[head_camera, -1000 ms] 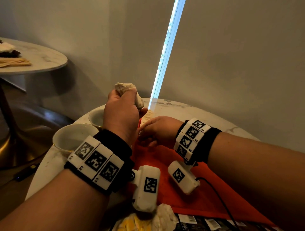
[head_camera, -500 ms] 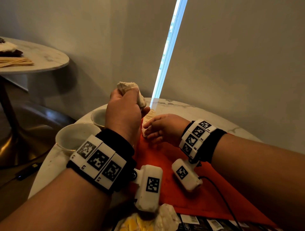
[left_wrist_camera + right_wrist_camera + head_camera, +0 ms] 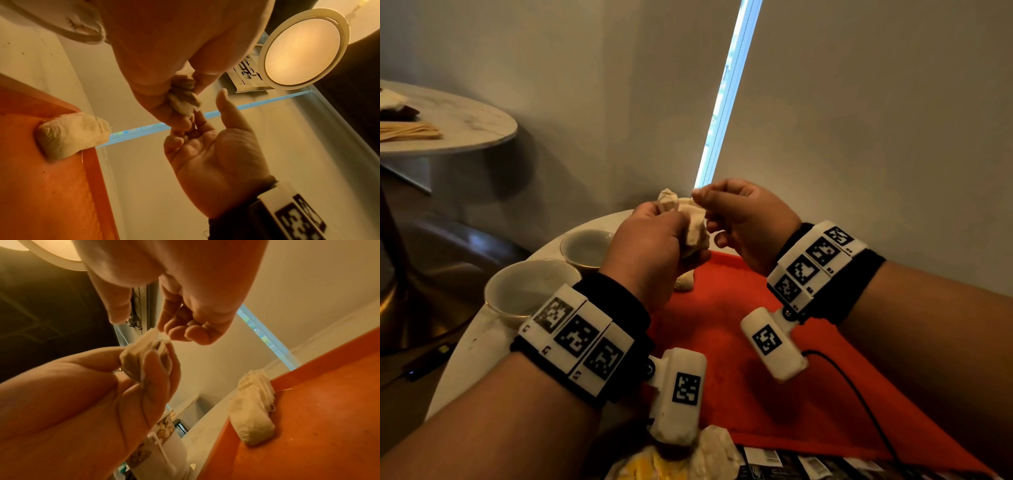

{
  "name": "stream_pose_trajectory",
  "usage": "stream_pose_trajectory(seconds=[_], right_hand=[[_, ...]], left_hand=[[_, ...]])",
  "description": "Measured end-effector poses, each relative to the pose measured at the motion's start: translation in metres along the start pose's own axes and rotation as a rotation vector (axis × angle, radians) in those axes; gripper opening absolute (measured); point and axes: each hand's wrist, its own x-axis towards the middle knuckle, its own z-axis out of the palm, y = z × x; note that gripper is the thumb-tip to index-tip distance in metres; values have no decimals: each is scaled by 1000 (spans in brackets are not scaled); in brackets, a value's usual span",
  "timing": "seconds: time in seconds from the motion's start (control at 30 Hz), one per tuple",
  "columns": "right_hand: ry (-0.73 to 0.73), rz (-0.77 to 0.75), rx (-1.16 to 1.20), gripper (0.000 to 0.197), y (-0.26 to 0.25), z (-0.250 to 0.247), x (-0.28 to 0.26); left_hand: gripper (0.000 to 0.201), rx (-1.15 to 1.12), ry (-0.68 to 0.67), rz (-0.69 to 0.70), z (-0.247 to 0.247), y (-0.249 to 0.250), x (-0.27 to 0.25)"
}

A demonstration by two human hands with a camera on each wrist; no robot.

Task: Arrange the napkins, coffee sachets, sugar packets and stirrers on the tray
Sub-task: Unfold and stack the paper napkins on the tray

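Note:
My left hand (image 3: pixel 650 240) grips a crumpled white napkin (image 3: pixel 690 222) in the air above the far-left corner of the orange tray (image 3: pixel 739 342). My right hand (image 3: pixel 736 219) has its fingers curled and pinches the napkin's upper edge. The left wrist view shows the napkin (image 3: pixel 183 97) bunched in my left fingers, with the right hand (image 3: pixel 216 154) reaching up to it. In the right wrist view a corner of the napkin (image 3: pixel 144 360) sticks up toward my right fingertips (image 3: pixel 179 332). A folded napkin (image 3: pixel 685 282) lies in the tray's far-left corner (image 3: pixel 72 134) (image 3: pixel 252 415).
Two pale cups (image 3: pixel 530 291) (image 3: pixel 589 246) stand on the marble table left of the tray. Dark sachets (image 3: pixel 791 466) and a crumpled napkin (image 3: pixel 715 452) lie at the tray's near edge. A second round table (image 3: pixel 465 126) at the far left carries wooden stirrers (image 3: pixel 410 132).
My right hand has lifted off the folded napkin in the tray corner and moved up to the crumpled napkin. My left hand still holds that napkin at about the same height.

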Motion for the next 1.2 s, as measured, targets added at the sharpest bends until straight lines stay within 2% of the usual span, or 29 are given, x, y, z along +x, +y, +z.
stream_pose_trajectory(seconds=[0.1, 0.23, 0.47, 0.7, 0.9, 1.1, 1.2], right_hand=[[9, 0, -74, 8, 2, 2, -4], [42, 7, -47, 15, 2, 2, -5], [89, -1, 61, 16, -3, 1, -5], [-59, -22, 44, 17, -2, 1, -12], [-97, -23, 207, 17, -11, -4, -15], [128, -37, 46, 9, -2, -20, -6], [157, 14, -75, 10, 7, -27, -2]], left_hand=[[12, -15, -22, 4, 0, 1, -1], [18, -14, -2, 7, 0, -1, 1], [12, 16, 47, 18, -1, -1, 5], [18, 34, 29, 69, -2, -3, 6], [27, -78, 157, 14, -1, -1, 7], [23, -51, 240, 102, -6, -2, 11], [22, -51, 260, 135, -8, -4, 15]])
